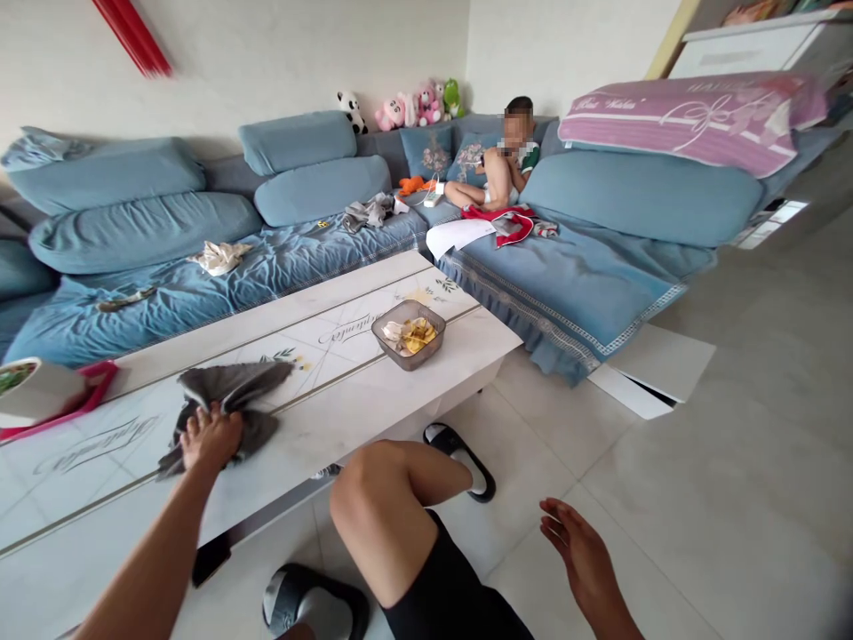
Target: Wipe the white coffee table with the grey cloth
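My left hand (211,437) presses down on a crumpled dark grey cloth (233,387) on the white coffee table (346,413), its fingers bent into the fabric. Part of the cloth fans out beyond my fingers toward the sofa side. Over the tiled floor, to the right of my knee, my right hand (581,544) hangs in the air with fingers stretched and nothing in it. A translucent brown plastic basket (409,356) holding yellow peels and crumpled white tissue stands toward the table's right end, apart from both hands.
A white planter (50,391) stands on a pink tray (103,384) at the table's left. Behind runs a blue corner sofa (320,258) with scattered clothes, where a person (499,169) sits in the corner. White panels (666,364) lie low beside the sofa's right section.
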Available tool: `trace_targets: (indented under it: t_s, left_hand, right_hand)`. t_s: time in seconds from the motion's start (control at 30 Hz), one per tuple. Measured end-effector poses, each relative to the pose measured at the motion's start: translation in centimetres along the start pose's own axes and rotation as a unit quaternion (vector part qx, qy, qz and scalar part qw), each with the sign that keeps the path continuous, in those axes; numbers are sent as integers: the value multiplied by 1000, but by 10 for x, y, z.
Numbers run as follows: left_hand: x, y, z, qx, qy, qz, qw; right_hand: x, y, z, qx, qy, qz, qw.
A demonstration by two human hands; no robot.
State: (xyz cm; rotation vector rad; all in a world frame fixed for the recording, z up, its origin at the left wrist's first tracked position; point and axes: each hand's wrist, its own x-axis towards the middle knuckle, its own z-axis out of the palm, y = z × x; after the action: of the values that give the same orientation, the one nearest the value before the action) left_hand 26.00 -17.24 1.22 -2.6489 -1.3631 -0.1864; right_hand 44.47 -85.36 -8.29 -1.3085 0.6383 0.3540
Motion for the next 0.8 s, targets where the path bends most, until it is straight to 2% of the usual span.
trace_targets:
  t_s: [0.07,0.13,0.17,0.2,0.23,0.27,0.3,0.33,0.4,0.43,0.47,0.5,0.53,0.57,0.63,0.7,0.73,0.77,0.8]
  left_hand:
    - [4,64,0,-18,-22,-22,999]
    - [-15,124,5,-55,-28,51,997]
    - [-32,142,9,-78,-25,106,991]
    - [-50,149,14,-101,-17,164,981]
    - [-68,145,20,-123,-7,217,968]
    - [-82,130,27,-139,3,253,957]
    - [-90,107,33,-147,9,266,953]
    - [-92,79,39,-149,10,252,956]
    - [-77,26,43,-141,5,159,977]
    - [-63,9,41,-134,-1,91,987]
    - [-46,1,35,-127,-9,21,992]
    - [-31,4,27,-122,-16,-37,992]
    - [-18,17,18,-119,-18,-75,990]
    - [-9,39,8,-120,-15,-89,989]
    - [-9,97,-5,-127,1,-54,990]
    - [-32,145,1,-142,23,32,989]
    - [-51,156,11,-151,34,77,985]
    - [-70,155,26,-160,49,115,979]
    - [-88,141,42,-165,65,141,974]
  right_hand:
    - [-8,-4,11,-1,-19,-5,1000]
    - [-20,-12,33,-12,-60,-35,998]
    - [-25,-18,44,-23,-79,-58,995]
    - [-28,-26,54,-37,-93,-79,992]
    - [-31,-34,62,-55,-101,-97,989]
    - [-33,-45,69,-74,-107,-109,985]
    - [-35,-58,76,-92,-114,-119,982]
    - [-37,-73,82,-108,-122,-128,978]
    - [-49,-107,101,-139,-158,-165,964]
    - [-59,-124,116,-156,-186,-198,950]
    - [-74,-140,134,-177,-220,-240,929]
    - [-93,-152,156,-207,-261,-287,898]
    - [-115,-160,181,-245,-315,-332,855]
    - [-139,-161,209,-287,-379,-374,796]
    - [-182,-144,264,-365,-510,-440,642]
    - [-208,-109,307,-418,-613,-466,481]
    - [-212,-88,321,-430,-647,-456,434]
    - [-210,-69,327,-434,-668,-430,425]
    - [-202,-51,327,-433,-678,-392,445]
